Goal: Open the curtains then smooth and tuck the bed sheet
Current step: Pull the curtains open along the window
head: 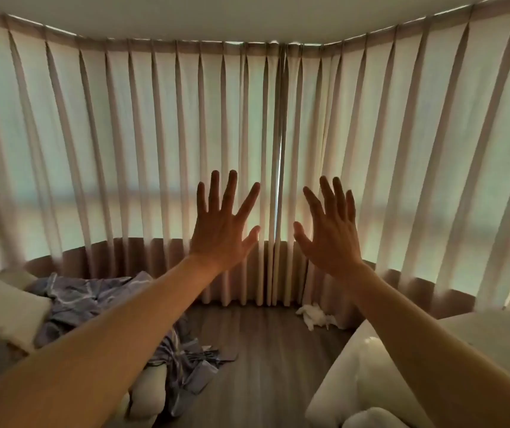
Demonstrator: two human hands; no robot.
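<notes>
No readable text, labels, brands, numbers or signs anywhere in view. Curtains [155, 149], bedding [99, 301], floor [263, 350] all plain, no print legible.

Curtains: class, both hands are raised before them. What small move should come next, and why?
Probably each hand takes the curtain edge nearest it at the centre gap. The curtains hang closed, and the left hand and right hand are open, holding nothing, either side of that gap.
</notes>
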